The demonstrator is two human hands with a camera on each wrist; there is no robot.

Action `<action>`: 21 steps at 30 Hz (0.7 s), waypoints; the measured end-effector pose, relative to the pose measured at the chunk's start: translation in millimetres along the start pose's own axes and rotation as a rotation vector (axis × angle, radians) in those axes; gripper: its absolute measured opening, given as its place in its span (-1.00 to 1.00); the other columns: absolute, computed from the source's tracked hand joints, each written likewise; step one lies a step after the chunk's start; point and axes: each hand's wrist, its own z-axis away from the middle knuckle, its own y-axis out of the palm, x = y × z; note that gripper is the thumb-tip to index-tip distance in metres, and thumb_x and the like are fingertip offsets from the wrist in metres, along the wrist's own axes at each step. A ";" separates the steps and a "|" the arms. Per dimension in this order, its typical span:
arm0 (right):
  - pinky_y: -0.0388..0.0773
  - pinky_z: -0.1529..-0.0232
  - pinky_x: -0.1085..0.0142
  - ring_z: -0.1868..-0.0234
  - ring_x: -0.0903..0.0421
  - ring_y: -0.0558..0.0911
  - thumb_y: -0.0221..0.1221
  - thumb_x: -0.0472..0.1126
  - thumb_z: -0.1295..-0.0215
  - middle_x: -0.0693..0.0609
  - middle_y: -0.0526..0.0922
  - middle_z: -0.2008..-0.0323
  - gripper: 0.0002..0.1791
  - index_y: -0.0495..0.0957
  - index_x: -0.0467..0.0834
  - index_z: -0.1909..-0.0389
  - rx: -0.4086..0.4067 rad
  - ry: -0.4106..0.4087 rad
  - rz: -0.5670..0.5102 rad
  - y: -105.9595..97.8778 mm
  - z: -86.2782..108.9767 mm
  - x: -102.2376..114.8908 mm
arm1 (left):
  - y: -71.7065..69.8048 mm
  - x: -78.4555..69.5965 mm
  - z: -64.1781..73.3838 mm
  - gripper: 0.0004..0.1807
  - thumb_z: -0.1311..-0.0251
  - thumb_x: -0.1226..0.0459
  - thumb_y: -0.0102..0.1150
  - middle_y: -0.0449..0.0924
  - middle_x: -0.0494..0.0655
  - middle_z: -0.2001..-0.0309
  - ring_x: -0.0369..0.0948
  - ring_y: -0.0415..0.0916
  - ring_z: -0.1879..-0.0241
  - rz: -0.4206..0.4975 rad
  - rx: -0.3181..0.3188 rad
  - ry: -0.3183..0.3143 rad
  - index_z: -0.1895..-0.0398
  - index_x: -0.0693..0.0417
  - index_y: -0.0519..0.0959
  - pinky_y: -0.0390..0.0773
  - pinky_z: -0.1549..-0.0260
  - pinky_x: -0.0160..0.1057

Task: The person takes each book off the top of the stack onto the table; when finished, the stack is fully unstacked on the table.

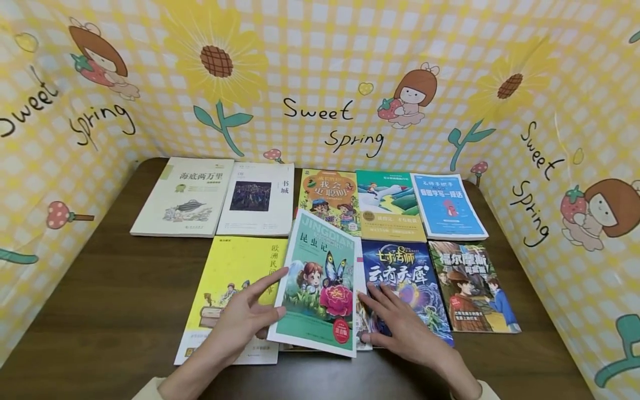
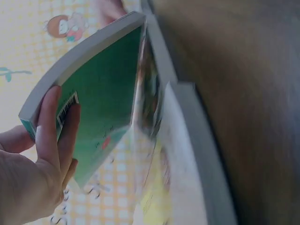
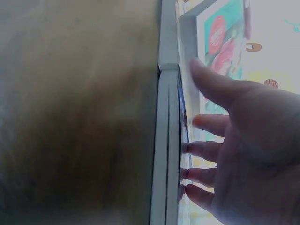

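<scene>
My left hand [image 1: 240, 314] pinches the left edge of a green-covered book [image 1: 312, 297] with a girl, a butterfly and a pink flower on it. In the left wrist view, the book's green back [image 2: 105, 79] shows a barcode; thumb and fingers grip its edge, and the book is tilted up off what lies below. Partly hidden beneath it is another book with a pale cover [image 1: 367, 336]. With fingers spread, my right hand [image 1: 402, 328] rests on a blue-purple book [image 1: 400, 258]. In the right wrist view its fingertips touch that book's cover.
A yellow book [image 1: 215, 272] lies left of the green one, and a book with two cartoon figures [image 1: 475, 289] lies far right. Behind runs a row of several books, from a cream one [image 1: 182, 194] to a blue one [image 1: 450, 205]. Yellow checked cloth [image 1: 320, 66] surrounds the dark table [image 1: 100, 311].
</scene>
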 end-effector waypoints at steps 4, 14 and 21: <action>0.04 -0.32 -0.28 -0.48 -0.23 -0.05 0.14 0.23 -0.27 -0.12 0.03 -0.49 -0.16 0.13 -0.03 -0.48 0.001 -0.016 0.049 2.5 1.1 -0.9 | -15.0 -9.8 14.7 -0.24 -0.25 0.38 0.18 0.53 0.32 -0.02 -0.15 0.64 0.43 0.003 -0.003 0.070 -0.49 0.08 0.11 0.66 0.49 -0.23; 0.01 -0.34 -0.26 -0.48 -0.21 -0.07 0.16 0.22 -0.26 -0.11 0.02 -0.50 -0.15 0.14 -0.03 -0.48 0.003 -0.007 0.044 2.0 0.5 1.5 | -72.9 -35.9 64.2 -0.26 -0.25 0.51 0.10 0.59 0.04 0.23 -0.17 0.60 0.47 -0.213 -0.147 0.179 -0.48 0.01 0.15 0.63 0.53 -0.21; 0.01 -0.34 -0.26 -0.48 -0.21 -0.07 0.16 0.22 -0.25 -0.10 0.01 -0.50 -0.15 0.14 -0.03 -0.48 0.008 0.004 0.050 0.3 0.1 1.8 | -141.4 -40.4 101.9 -0.27 -0.34 0.46 0.01 0.34 -0.11 -0.08 -0.23 0.32 0.60 -0.385 -0.215 0.059 -0.51 -0.15 0.08 0.44 0.62 -0.24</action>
